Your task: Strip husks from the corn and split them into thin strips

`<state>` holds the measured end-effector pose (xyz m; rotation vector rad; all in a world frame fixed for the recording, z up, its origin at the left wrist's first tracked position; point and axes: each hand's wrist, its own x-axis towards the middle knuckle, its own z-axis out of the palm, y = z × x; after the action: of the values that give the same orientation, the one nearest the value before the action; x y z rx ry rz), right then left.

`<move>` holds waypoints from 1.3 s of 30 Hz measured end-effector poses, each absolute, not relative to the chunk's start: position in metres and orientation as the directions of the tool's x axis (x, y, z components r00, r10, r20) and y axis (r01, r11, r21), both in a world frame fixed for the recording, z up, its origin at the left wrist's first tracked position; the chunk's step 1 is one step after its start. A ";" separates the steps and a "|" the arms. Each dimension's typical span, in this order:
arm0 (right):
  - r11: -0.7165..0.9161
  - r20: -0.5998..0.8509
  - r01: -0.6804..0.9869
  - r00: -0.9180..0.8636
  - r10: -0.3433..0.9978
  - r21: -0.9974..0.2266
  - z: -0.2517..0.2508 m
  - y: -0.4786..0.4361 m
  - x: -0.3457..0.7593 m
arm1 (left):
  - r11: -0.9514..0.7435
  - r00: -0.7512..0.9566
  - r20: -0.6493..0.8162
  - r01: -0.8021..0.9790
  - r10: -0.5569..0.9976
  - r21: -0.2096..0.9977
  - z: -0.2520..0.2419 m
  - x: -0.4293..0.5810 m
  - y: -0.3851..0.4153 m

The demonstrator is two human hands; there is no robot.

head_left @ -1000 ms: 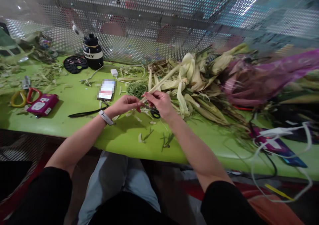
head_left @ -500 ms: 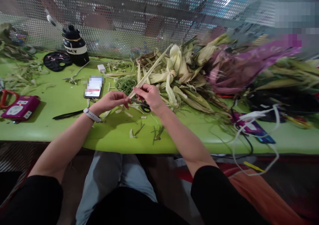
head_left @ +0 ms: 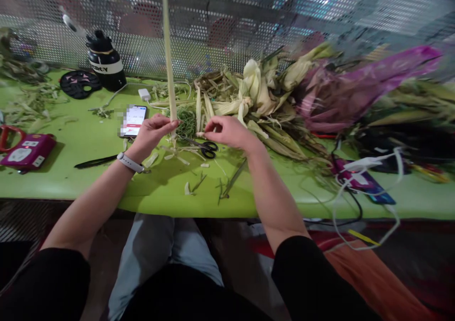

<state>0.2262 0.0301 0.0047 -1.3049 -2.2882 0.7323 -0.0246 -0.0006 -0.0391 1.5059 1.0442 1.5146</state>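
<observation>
My left hand [head_left: 156, 128] pinches a long pale strip of corn husk [head_left: 169, 60], which stands upright against the mesh. My right hand [head_left: 227, 130] is apart from it, to the right, with thumb and fingers curled together; whatever it pinches, if anything, is too small to make out. Between the hands lie a bundle of thin green strands [head_left: 186, 121] and a pair of black-handled scissors [head_left: 209, 149]. Below the upright strip are pale husk scraps [head_left: 176, 156]. A heap of corn husks [head_left: 263, 103] lies just beyond my right hand.
A phone [head_left: 134, 120] and white charger [head_left: 144, 94] lie left, with a black bottle [head_left: 106, 65] behind. A magenta power socket [head_left: 29, 150] sits far left. Right are a purple plastic bag [head_left: 330, 98] and tangled white cables [head_left: 398, 169]. A perforated metal screen [head_left: 209, 8] rises behind the table.
The husk strip has swung from a rightward slant to upright in my left hand. My right hand has let go of it and moved right, uncovering the scissors.
</observation>
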 end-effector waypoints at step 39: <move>0.056 -0.120 0.252 -0.631 0.766 -0.966 -0.007 0.016 0.195 | -0.489 -0.339 0.455 -0.017 0.823 0.872 -0.036 -0.016 -0.001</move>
<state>0.1954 0.0155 -0.0073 -1.0168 -1.9124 1.6034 -0.0157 -0.0008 -0.0364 1.3097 1.0888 1.8843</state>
